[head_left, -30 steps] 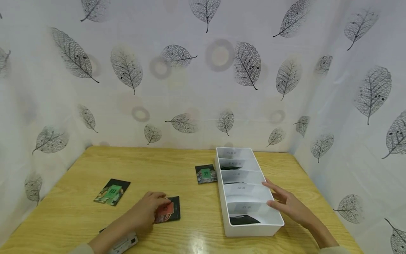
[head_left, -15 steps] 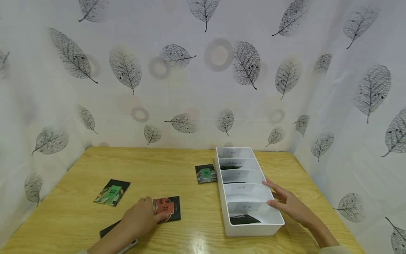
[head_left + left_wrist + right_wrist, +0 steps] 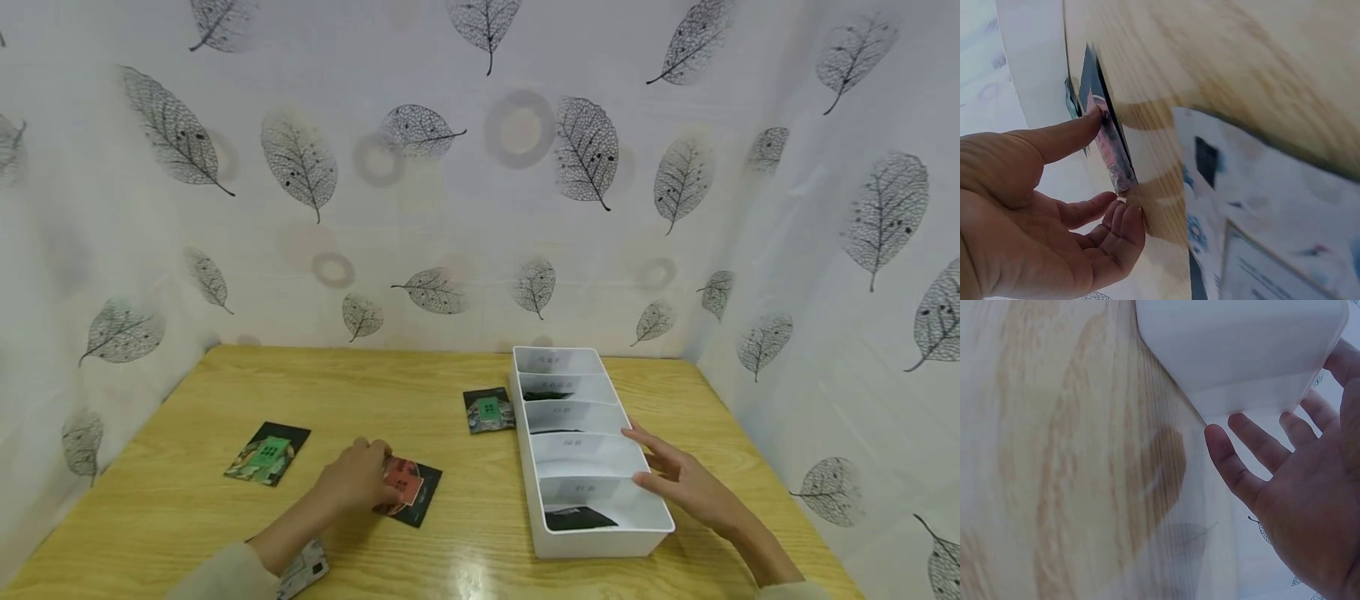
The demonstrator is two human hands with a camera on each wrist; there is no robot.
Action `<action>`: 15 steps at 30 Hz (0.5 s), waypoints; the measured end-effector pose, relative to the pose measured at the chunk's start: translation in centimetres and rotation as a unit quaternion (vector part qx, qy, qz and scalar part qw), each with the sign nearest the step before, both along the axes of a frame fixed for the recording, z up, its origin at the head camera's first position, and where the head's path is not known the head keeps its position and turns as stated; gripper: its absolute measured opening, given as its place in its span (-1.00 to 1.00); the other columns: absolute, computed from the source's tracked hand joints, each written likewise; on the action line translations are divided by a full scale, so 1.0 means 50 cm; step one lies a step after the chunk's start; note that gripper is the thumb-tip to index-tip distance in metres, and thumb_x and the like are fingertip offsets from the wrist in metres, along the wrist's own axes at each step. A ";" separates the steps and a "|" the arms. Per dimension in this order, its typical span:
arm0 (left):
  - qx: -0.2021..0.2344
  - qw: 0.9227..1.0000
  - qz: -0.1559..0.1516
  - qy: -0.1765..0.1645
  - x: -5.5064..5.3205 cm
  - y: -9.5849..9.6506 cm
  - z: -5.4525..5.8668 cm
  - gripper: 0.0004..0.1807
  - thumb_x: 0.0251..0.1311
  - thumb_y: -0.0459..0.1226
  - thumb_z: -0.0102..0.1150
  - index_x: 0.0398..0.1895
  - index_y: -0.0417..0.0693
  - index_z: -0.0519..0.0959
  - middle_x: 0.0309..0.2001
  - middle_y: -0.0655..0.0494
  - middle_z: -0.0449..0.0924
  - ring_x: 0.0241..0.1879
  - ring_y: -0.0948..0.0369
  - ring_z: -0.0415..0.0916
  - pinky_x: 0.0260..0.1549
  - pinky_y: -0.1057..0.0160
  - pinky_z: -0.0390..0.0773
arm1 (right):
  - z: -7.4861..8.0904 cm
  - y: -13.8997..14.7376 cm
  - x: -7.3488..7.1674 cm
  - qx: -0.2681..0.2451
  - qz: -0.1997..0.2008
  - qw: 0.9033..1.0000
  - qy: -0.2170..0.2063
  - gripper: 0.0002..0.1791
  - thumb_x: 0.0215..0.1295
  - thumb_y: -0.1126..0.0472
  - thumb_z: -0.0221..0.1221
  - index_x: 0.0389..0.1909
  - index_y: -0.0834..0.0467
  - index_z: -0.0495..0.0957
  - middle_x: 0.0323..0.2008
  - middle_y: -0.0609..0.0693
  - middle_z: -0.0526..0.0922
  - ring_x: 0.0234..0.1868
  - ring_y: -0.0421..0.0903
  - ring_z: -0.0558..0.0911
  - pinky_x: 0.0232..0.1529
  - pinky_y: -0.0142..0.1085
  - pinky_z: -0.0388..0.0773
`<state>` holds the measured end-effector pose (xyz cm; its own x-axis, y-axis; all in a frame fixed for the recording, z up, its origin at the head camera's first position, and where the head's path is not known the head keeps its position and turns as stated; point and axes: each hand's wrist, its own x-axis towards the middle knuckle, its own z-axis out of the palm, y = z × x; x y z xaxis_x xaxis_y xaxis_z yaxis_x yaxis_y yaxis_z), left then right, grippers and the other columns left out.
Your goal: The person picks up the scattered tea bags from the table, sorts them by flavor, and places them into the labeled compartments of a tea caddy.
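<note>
My left hand point(image 3: 351, 479) is at the left end of a black sachet with a red label point(image 3: 407, 485) on the table. In the left wrist view, the thumb lies on the face of this sachet point(image 3: 1110, 140), and the curled fingers meet its end. To the right stands a white box point(image 3: 592, 546) with labelled compartments, some holding dark sachets. My right hand point(image 3: 693, 492) rests its fingertips along the box's right side. The right wrist view shows those fingers extended and fairly straight against the box wall point(image 3: 1241, 350), the palm away from it.
A black sachet with a green label point(image 3: 266, 454) lies at the left, and another green-labelled sachet point(image 3: 488, 410) lies against the box's left side. Partly under my left forearm is a pale patterned packet point(image 3: 306, 568). Leaf-printed curtains point(image 3: 465, 208) enclose the wooden table point(image 3: 360, 383).
The red-labelled sachet has turned and shifted slightly right, and my left hand has moved forward and right with it. My right hand and the box stay in place.
</note>
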<state>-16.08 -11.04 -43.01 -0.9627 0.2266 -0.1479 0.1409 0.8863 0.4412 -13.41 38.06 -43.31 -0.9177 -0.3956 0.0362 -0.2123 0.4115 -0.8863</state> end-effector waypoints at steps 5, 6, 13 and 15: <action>0.053 0.998 0.002 -0.025 -0.011 0.009 0.010 -0.35 -0.07 -0.28 0.67 0.08 -0.30 0.56 -0.05 -0.20 0.48 -0.03 -0.12 0.48 -0.11 -0.21 0.57 | 0.000 0.001 0.001 0.005 -0.003 1.000 -0.001 -0.33 0.56 0.29 0.12 0.61 0.17 0.16 0.63 0.31 -0.20 0.39 -0.29 0.32 0.15 -0.42 0.50; 0.063 0.998 -0.001 -0.032 -0.013 0.009 0.012 -0.37 -0.08 -0.30 0.67 0.06 -0.29 0.55 -0.06 -0.20 0.47 -0.04 -0.12 0.47 -0.11 -0.19 0.56 | 0.000 0.001 0.002 0.006 -0.005 1.000 -0.002 -0.33 0.56 0.28 0.12 0.61 0.16 0.16 0.63 0.30 -0.20 0.41 -0.22 0.31 0.15 -0.41 0.49; 0.087 0.995 -0.014 -0.054 -0.018 0.010 0.014 -0.44 -0.10 -0.38 0.65 -0.02 -0.18 0.54 -0.07 -0.16 0.47 -0.07 -0.09 0.41 -0.12 -0.09 0.49 | 0.000 0.000 0.003 0.002 -0.004 1.000 -0.001 -0.33 0.56 0.29 0.11 0.61 0.17 0.16 0.62 0.36 -0.17 0.36 -0.42 0.33 0.15 -0.43 0.50; 0.075 0.996 -0.017 -0.045 -0.016 0.011 0.012 -0.40 -0.09 -0.35 0.65 0.04 -0.18 0.54 -0.06 -0.17 0.52 -0.04 -0.11 0.44 -0.12 -0.11 0.51 | 0.001 0.000 0.004 -0.002 -0.002 1.000 -0.001 -0.32 0.56 0.29 0.12 0.61 0.19 0.15 0.61 0.38 -0.18 0.31 -0.53 0.32 0.15 -0.43 0.49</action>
<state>-16.90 -10.47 -42.39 -0.9387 0.2847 -0.1945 0.1239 0.8049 0.5803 -13.22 38.06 -43.25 -0.9197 -0.3910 0.0348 -0.2078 0.4097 -0.8883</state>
